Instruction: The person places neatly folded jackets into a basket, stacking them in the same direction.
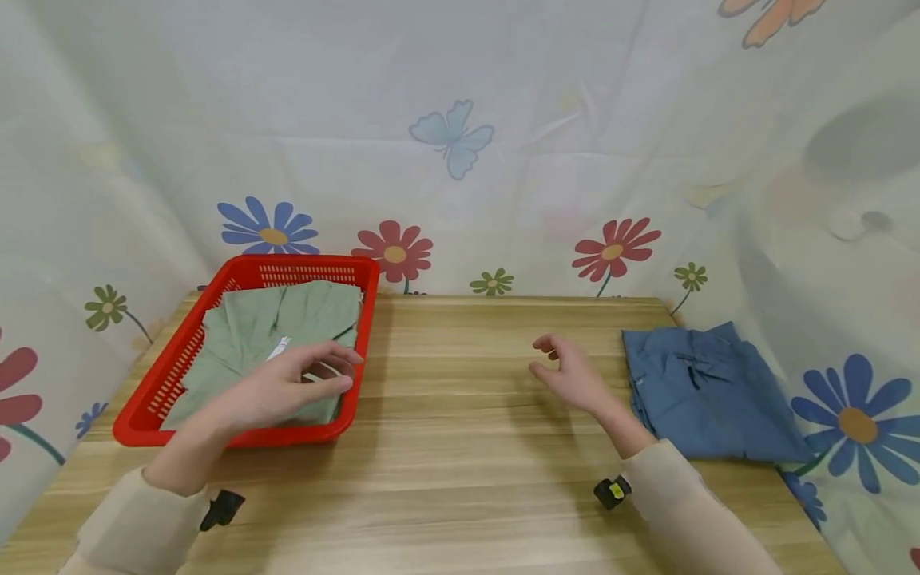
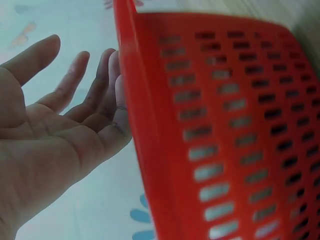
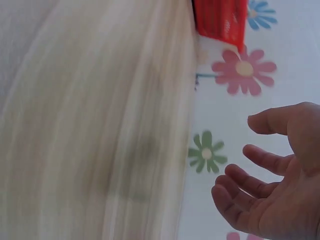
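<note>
In the head view my left hand (image 1: 291, 383) hovers over the front right part of a red plastic basket (image 1: 370, 319), its fingers loosely bent with nothing between them. Folded green cloth (image 1: 247, 319) with a small white printed patch lies inside the basket. The left wrist view shows the same palm beside the basket's slotted wall (image 2: 165, 125). My right hand (image 1: 571, 375) is held above the wooden table, fingers relaxed and holding nothing. To its right lies a folded blue garment (image 1: 707, 391), apart from the hand.
The wooden table (image 1: 460, 447) has its back edge against a white curtain (image 1: 503, 200) printed with flowers and butterflies. The curtain also hangs along the left and right sides. The basket stands at the table's left, the blue garment near the right edge.
</note>
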### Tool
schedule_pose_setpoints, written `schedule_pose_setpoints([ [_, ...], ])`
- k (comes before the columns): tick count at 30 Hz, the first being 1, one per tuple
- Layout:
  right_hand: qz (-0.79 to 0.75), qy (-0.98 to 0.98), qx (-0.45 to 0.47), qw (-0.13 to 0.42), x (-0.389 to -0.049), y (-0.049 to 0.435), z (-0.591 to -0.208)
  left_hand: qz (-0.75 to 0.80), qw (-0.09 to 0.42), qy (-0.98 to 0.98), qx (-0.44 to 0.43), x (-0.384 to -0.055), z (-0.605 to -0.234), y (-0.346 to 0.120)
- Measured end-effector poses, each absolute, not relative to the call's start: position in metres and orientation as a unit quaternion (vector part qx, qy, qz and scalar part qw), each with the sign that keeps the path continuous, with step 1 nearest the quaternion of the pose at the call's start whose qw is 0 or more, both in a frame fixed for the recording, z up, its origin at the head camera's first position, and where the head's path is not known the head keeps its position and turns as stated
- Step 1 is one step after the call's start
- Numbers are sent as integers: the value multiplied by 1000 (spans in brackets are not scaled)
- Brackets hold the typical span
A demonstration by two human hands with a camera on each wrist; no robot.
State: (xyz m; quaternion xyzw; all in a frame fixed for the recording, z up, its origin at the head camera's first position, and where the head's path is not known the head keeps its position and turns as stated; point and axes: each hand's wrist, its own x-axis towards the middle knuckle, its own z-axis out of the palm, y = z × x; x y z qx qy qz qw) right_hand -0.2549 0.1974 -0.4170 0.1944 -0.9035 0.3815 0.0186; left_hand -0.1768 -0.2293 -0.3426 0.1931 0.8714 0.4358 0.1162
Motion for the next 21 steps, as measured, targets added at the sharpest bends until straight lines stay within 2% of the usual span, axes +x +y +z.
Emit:
schedule_pose_setpoints([
  [7, 373, -919, 128, 5, -254, 233, -409, 443, 103, 863, 220, -168, -349, -209],
  [21, 339, -940, 32, 1, -244, 300, -405, 448, 137, 848, 247, -159, -356, -183],
])
